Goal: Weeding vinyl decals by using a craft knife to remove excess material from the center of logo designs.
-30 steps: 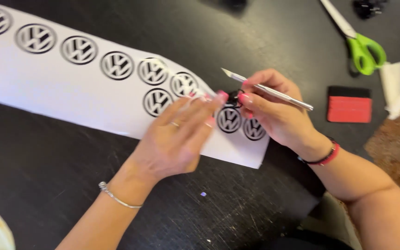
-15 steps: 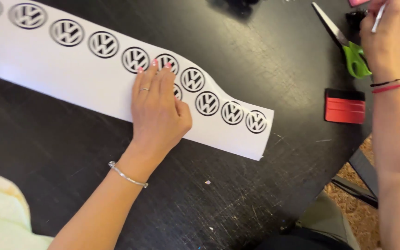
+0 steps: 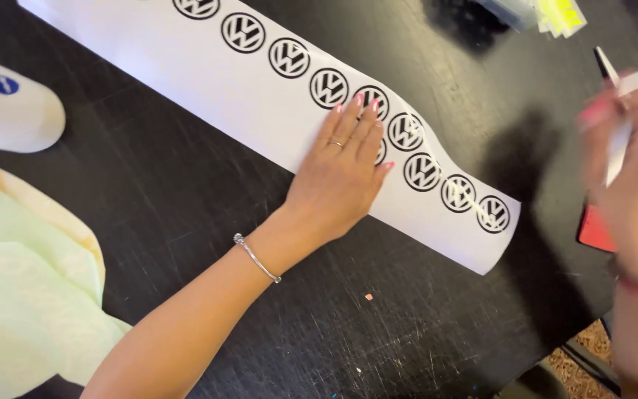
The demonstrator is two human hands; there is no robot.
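The left hand [image 3: 337, 177] lies flat, palm down, on the white sticker sheet [image 3: 260, 111], fingers extended and close together, gripping nothing; this flat contact appears to serve as a hold-down, pinning the sheet against the black table [image 3: 186, 199] so that it does not slide or lift. The fingertips rest over the row of round black-and-white emblems [image 3: 422, 171], partly covering one or two of them. The right hand [image 3: 629, 185] is raised off the table at the right edge of the view and is blurred; its fingers are curled around a thin white pen-like tool [image 3: 618, 144], held well apart from the sheet, though the exact grip cannot be resolved through the blur. The sheet is a long white strip running diagonally from the upper left toward the lower right across the table. Its near end shows a slight wave and a lifted corner, which suggests stock that tends to curl and would account for the hold-down. The emblems are identical rings, evenly spaced in a line along the strip's far edge. A red block [image 3: 594, 230] sits on the table just beside the right hand, partly hidden by it. Pale green cloth [image 3: 31, 310] lies at the lower left, well apart from the sheet.
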